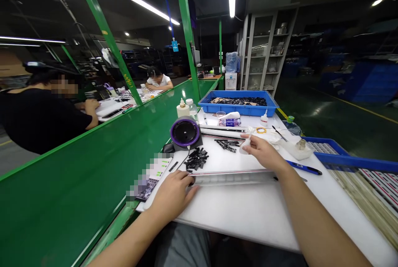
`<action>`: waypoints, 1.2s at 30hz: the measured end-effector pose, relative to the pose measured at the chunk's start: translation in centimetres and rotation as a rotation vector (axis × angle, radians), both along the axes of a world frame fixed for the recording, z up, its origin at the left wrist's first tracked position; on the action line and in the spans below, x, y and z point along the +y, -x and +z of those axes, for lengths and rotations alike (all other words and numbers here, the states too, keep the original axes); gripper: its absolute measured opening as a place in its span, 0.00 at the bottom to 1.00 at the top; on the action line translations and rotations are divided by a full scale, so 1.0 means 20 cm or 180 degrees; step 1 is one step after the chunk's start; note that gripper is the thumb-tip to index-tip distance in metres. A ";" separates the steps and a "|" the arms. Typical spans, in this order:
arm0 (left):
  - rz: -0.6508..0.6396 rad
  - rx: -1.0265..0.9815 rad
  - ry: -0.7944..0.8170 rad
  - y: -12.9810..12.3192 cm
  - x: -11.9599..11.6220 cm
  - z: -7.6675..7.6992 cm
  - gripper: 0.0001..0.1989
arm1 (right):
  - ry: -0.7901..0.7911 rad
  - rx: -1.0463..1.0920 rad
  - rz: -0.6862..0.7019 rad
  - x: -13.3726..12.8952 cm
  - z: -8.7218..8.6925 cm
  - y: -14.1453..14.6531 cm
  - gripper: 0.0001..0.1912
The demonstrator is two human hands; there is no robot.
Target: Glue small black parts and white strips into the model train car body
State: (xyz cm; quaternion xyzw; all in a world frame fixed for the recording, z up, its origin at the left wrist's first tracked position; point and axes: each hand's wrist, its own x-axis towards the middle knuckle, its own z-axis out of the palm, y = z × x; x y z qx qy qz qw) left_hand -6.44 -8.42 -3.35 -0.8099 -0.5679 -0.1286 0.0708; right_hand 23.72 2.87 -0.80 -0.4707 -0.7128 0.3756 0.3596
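Note:
My left hand (178,190) is closed on the left end of a long translucent strip (230,179) with a red line along its far edge, lying across the white table. Between the thumb and fingers of my right hand (259,149) is a small white bottle (245,144), partly hidden by the fingers. Just beyond my left hand lies a pile of small black pieces (196,159). More black pieces (228,145) lie to the left of the bottle.
A round purple-rimmed fan (185,132) stands at the table's left side. Behind are bottles (183,109) and a blue tray (238,110) of black parts. A blue knife (304,168) lies right. A green partition (93,167) runs along the left; two people sit beyond it.

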 end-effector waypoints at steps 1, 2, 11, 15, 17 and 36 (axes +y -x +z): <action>-0.0039 -0.0002 -0.0015 -0.01 0.01 0.00 0.10 | 0.0145 0.0558 0.0271 -0.03 0.03 0.01 0.25; -0.0069 -0.0013 -0.0046 -0.01 0.02 0.00 0.10 | 0.0303 0.1122 0.0531 -0.06 0.06 0.04 0.28; 0.0164 -0.0198 -0.0448 -0.03 -0.03 -0.12 0.13 | 0.1188 0.3785 0.1267 -0.09 0.15 0.48 0.06; 0.0192 -0.0303 -0.0438 -0.03 -0.03 -0.13 0.15 | 0.1486 0.4255 0.1054 -0.08 0.02 0.56 0.07; 0.0143 -0.0342 -0.0397 -0.02 -0.02 -0.13 0.15 | 0.1478 0.4247 0.0816 -0.10 0.00 0.57 0.08; 0.0002 -0.0353 -0.0491 -0.01 0.02 -0.15 0.14 | -0.1765 0.0534 0.0223 -0.32 -0.09 0.73 0.16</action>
